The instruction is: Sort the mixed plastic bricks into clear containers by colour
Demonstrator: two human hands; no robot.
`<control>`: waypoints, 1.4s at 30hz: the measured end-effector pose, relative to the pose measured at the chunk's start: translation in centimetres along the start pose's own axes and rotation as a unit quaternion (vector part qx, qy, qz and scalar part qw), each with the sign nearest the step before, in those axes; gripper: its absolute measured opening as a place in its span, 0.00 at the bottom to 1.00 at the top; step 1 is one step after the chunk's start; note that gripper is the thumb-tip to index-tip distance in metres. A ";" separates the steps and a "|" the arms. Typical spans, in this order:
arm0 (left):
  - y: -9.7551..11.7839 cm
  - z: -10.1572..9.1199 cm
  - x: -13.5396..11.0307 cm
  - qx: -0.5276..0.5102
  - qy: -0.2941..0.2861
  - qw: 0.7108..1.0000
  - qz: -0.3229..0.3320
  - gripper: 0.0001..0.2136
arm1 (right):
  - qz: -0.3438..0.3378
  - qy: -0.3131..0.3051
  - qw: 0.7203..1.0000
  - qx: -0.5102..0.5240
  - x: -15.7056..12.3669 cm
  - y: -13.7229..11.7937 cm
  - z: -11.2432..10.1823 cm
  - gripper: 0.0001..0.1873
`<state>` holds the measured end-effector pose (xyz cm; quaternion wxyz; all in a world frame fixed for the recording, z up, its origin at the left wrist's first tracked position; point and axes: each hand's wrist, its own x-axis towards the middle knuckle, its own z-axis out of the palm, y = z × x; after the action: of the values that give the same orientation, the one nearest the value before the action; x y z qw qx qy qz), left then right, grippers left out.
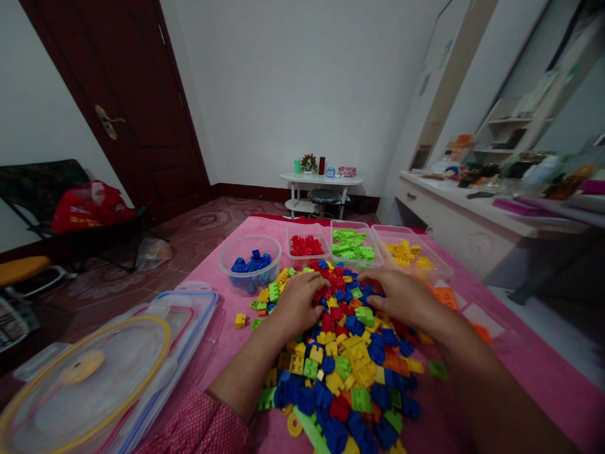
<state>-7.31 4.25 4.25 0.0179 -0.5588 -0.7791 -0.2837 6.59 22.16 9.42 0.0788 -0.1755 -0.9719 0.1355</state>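
Observation:
A large heap of mixed toy building bricks (354, 359) in red, blue, yellow, green and orange spreads over the pink cloth. My left hand (297, 302) rests at the heap's left side, fingers curved and thumb apart, near some red bricks. On the other side, my right hand (401, 293) reaches in over the heap. Its thumb and fingers are apart, beside blue and green bricks. I see no brick gripped in either hand. Behind the heap stand a round tub of blue bricks (253, 261) and clear boxes of red bricks (306, 246), green bricks (352, 244) and yellow bricks (406, 253).
Orange bricks (444, 296) lie in a clear container at the right, partly behind my forearm. Stacked clear lids (127, 359) occupy the table's left side. Beyond are a small white table (302, 179), a dresser (463, 214) and a chair with a red bag (89, 205).

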 end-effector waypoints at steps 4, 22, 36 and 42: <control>0.0 -0.2 0.1 -0.005 -0.003 1.000 0.002 0.14 | 0.080 -0.076 0.977 -0.182 -0.6 0.9 -0.4 0.21; 2.7 -2.5 -0.2 -0.060 -0.081 0.995 0.006 0.16 | -0.031 -0.060 0.997 0.028 -0.4 -2.3 1.5 0.13; 0.5 -2.8 -0.1 -0.167 -0.133 0.975 -0.059 0.13 | -0.091 0.025 0.988 0.122 1.6 -2.2 6.4 0.23; 1.9 -2.4 0.2 0.025 -0.066 0.993 -0.092 0.17 | -0.079 0.049 0.988 0.127 1.8 -2.3 5.2 0.13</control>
<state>-6.45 3.74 7.11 -0.0454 -0.5018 -0.8334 -0.2271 3.16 19.47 5.31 0.1580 -0.0929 -0.9527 0.2424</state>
